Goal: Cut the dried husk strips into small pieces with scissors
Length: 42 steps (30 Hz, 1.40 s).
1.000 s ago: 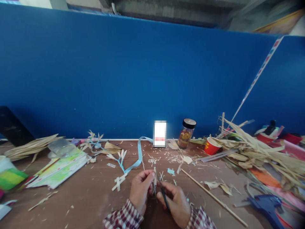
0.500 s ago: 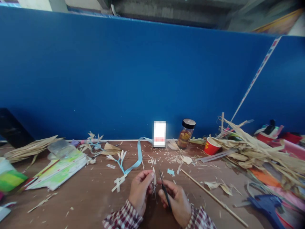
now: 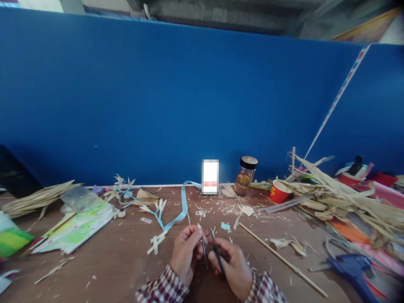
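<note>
Counting 1 lidded jar (image 3: 245, 179) with yellowish-brown contents, 1 red cup (image 3: 279, 192) right of jar. Pinching 1 pale strip (image 3: 203, 237) in left hand (image 3: 185, 250), nearer and left of jar; gripping 1 dark tool (image 3: 217, 255) in right hand (image 3: 234, 261).

A big blue wall (image 3: 189, 92) stands behind a brown bench (image 3: 120, 267), with a thin white edge (image 3: 167, 185) down low, a slanting white strip (image 3: 341, 92) with red and blue patches on the right, more blue past it, and dim gray concrete (image 3: 240, 17) and a pale pipe (image 3: 147, 11) up high.
</note>
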Motion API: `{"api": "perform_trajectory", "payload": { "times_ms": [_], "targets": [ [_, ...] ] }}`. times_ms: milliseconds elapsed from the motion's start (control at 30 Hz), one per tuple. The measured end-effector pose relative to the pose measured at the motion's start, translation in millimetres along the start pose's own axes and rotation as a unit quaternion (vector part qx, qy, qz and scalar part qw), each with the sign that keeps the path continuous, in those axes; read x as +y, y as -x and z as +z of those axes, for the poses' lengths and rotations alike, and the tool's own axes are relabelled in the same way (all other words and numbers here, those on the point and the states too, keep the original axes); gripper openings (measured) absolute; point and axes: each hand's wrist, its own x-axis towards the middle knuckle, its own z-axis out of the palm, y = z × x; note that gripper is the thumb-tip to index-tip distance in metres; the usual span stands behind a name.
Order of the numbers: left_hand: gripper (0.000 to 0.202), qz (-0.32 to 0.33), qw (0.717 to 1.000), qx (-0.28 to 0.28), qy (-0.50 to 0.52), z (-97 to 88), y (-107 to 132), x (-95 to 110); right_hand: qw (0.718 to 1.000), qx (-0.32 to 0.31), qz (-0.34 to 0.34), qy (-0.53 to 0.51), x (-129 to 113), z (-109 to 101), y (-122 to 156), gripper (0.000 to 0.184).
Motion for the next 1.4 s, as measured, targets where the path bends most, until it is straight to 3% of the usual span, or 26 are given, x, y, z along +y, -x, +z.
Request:
{"api": "perform_trajectory", "payload": {
  "times_ms": [667, 933, 1100, 1400],
  "targets": [
    [0.021, -0.011, 0.999, -0.018, 0.034, -1.8, -1, -2, 1.000, 0.007, 0.012, -0.005, -1, 1, 1, 0.034],
    [0.025, -0.003, 0.994, 0.032, 0.101, 0.6, -4, -1, 1.000, 0.010, 0.004, 0.001, 2, 0, 1, 0.032],
    [0.017, -0.016, 0.994, 0.067, 0.086, 1.5, -5, 0, 1.000, 0.020, 0.013, -0.001, 1, 2, 1, 0.034],
    [0.016, -0.002, 0.997, 0.053, 0.050, -1.8, -10, -6, 1.000, 0.009, 0.008, -0.010, 0, 1, 1, 0.032]
  ]
}}
